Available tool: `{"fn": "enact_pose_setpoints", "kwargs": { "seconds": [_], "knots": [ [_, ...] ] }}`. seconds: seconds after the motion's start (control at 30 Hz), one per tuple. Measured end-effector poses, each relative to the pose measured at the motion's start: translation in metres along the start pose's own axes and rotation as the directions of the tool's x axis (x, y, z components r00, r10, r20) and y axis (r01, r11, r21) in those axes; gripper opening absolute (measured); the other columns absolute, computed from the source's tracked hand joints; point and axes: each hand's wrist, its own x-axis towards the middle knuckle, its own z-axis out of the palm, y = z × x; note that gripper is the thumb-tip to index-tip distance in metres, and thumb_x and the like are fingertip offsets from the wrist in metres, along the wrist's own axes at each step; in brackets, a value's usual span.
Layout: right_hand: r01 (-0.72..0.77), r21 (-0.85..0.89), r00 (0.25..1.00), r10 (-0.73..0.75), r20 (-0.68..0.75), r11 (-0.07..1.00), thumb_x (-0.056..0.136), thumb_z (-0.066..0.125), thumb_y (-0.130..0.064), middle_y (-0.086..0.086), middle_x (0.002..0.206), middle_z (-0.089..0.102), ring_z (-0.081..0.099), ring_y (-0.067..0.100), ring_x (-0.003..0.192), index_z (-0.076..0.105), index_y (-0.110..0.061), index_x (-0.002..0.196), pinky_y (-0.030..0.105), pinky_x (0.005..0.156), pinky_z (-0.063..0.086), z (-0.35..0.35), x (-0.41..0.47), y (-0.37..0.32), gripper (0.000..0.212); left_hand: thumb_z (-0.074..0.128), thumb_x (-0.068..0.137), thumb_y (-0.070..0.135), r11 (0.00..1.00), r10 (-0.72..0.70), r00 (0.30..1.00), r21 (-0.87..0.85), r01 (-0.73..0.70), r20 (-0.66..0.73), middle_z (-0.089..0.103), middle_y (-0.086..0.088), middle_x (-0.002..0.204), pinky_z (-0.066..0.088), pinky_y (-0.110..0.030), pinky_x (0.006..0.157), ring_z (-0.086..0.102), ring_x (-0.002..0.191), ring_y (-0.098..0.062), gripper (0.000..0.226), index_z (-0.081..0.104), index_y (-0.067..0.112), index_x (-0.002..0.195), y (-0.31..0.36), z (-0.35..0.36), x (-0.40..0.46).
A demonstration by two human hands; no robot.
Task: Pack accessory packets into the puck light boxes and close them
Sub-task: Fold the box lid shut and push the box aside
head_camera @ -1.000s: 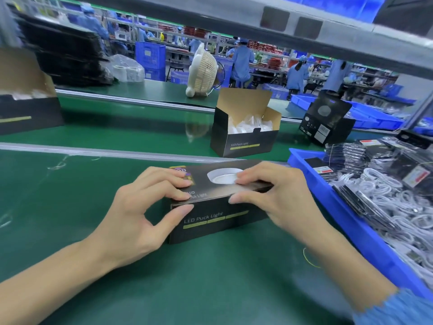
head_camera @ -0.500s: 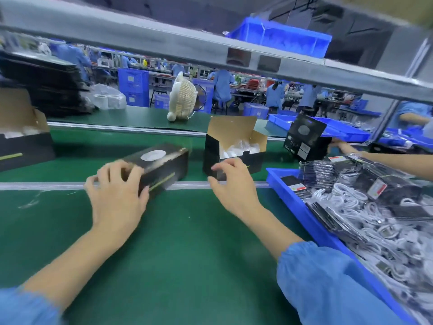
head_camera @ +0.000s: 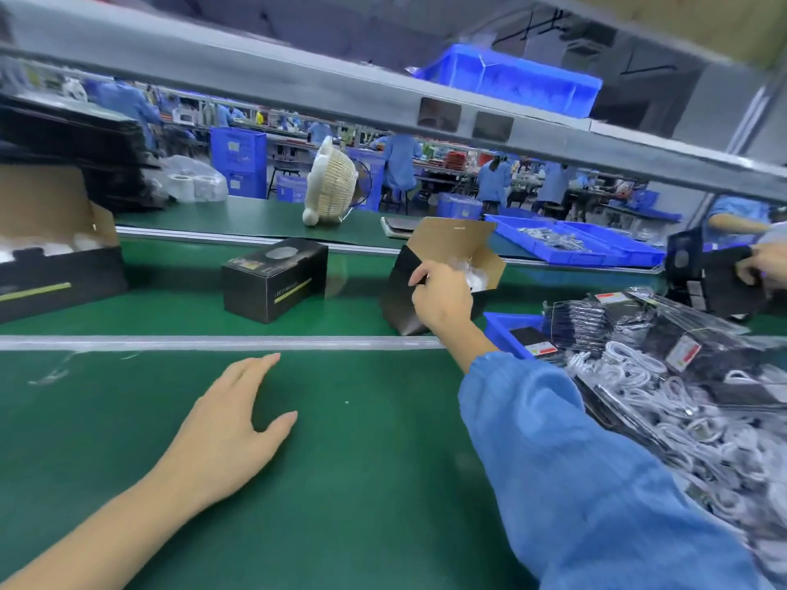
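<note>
A closed black puck light box (head_camera: 274,278) stands on the far conveyor belt, left of centre, with no hand on it. My right hand (head_camera: 440,298) grips the front edge of an open black puck light box (head_camera: 451,257), which is tilted up off the belt; its brown flaps stand open and white wrapped contents show inside. My left hand (head_camera: 228,436) hovers over the near green mat with fingers straight and spread, holding nothing. Accessory packets (head_camera: 681,376) with white cables lie heaped in the blue bin (head_camera: 504,330) at the right.
Another open box (head_camera: 51,261) sits at the far left of the belt. A metal rail (head_camera: 213,342) divides mat from belt. A white fan (head_camera: 330,189) stands beyond. Another person's hand (head_camera: 762,266) holds a black box at far right. A grey shelf beam (head_camera: 383,104) runs overhead.
My left hand let go of the closed box on the belt and drew back over the mat. My right hand reached forward, took the open box and tilted it up.
</note>
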Motion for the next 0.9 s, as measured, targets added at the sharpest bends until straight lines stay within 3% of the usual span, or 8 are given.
{"fn": "enact_pose_setpoints", "kwargs": {
  "seconds": [0.1,0.17,0.23,0.3,0.4,0.47,0.6,0.9],
  "knots": [
    [0.107,0.105,0.992,-0.098,-0.081,0.989,0.080,0.049,-0.006,-0.001,0.079,0.066,0.061,0.026,0.086,0.064,-0.026,0.083,0.036,0.079,0.051,-0.035,-0.020,-0.021,0.025,0.077,0.080,0.052,0.981,-0.050,0.996,-0.190,0.035,-0.075,0.027,0.009,0.161,0.035,-0.041,0.117,0.038,0.144,-0.016,0.102,0.015,0.037,0.160,0.006,-0.004,-0.002],
    [0.259,0.114,0.950,-0.274,0.147,0.959,0.081,0.053,-0.007,-0.010,0.068,0.061,0.065,0.022,0.080,0.065,-0.027,0.084,0.040,0.080,0.054,-0.059,-0.049,-0.039,0.024,0.076,0.069,0.063,0.951,-0.082,0.990,-0.306,0.043,-0.116,0.022,0.011,0.164,0.031,-0.045,0.120,0.033,0.147,-0.017,0.117,0.006,0.041,0.160,0.015,-0.006,-0.004],
    [0.256,0.356,0.684,-0.429,0.590,0.899,0.086,0.063,-0.007,-0.011,0.071,0.065,0.073,0.019,0.078,0.067,-0.024,0.092,0.045,0.081,0.059,-0.082,-0.085,-0.058,0.018,0.076,0.062,0.071,0.933,-0.061,0.983,-0.360,-0.006,-0.175,0.018,0.011,0.167,0.024,-0.044,0.123,0.023,0.152,-0.013,0.126,0.004,0.038,0.161,0.026,-0.006,-0.009],
    [0.127,0.512,0.428,-0.512,0.744,0.850,0.089,0.068,-0.015,-0.007,0.086,0.074,0.075,0.020,0.084,0.067,-0.023,0.098,0.039,0.084,0.059,-0.108,-0.094,-0.062,0.012,0.078,0.065,0.074,0.933,-0.002,0.969,-0.350,-0.087,-0.246,0.019,0.005,0.168,0.019,-0.040,0.124,0.018,0.153,-0.011,0.128,0.009,0.027,0.162,0.039,-0.004,-0.016],
    [0.165,0.406,0.751,-0.381,0.539,0.899,0.091,0.067,-0.021,0.005,0.099,0.074,0.074,0.020,0.086,0.068,-0.018,0.101,0.035,0.083,0.058,-0.154,-0.058,-0.041,0.010,0.082,0.064,0.057,0.910,-0.036,0.945,-0.402,-0.103,-0.325,0.037,-0.007,0.157,0.028,-0.047,0.121,0.032,0.146,-0.025,0.121,0.019,0.015,0.159,0.049,-0.007,-0.019],
    [0.227,0.071,0.871,-0.235,0.431,0.971,0.091,0.065,-0.023,0.008,0.102,0.073,0.073,0.020,0.088,0.069,-0.015,0.102,0.036,0.084,0.057,-0.174,-0.031,-0.006,0.014,0.086,0.066,0.046,0.902,-0.069,0.932,-0.420,-0.094,-0.356,0.046,-0.008,0.147,0.036,-0.054,0.116,0.041,0.138,-0.030,0.112,0.026,0.017,0.155,0.051,-0.013,-0.016],
    [0.268,-0.546,0.867,0.048,0.496,0.794,0.090,0.063,-0.023,0.010,0.120,0.066,0.061,0.028,0.109,0.065,-0.013,0.120,0.031,0.092,0.048,-0.151,-0.019,0.081,0.031,0.091,0.070,0.032,0.876,-0.029,0.932,-0.458,-0.150,-0.360,0.056,0.046,0.116,0.041,-0.026,0.094,0.051,0.108,0.023,0.093,0.033,0.072,0.131,0.050,-0.023,-0.015],
    [-0.025,-0.500,0.958,0.164,0.236,0.865,0.088,0.063,-0.036,0.014,0.125,0.063,0.058,0.032,0.114,0.054,-0.010,0.131,0.035,0.089,0.045,-0.103,-0.013,0.145,0.051,0.081,0.057,0.058,0.833,-0.025,0.969,-0.540,-0.116,-0.247,0.049,0.059,0.109,0.038,-0.014,0.085,0.045,0.102,0.034,0.098,0.025,0.067,0.137,0.045,-0.021,-0.014]
  ]
}}
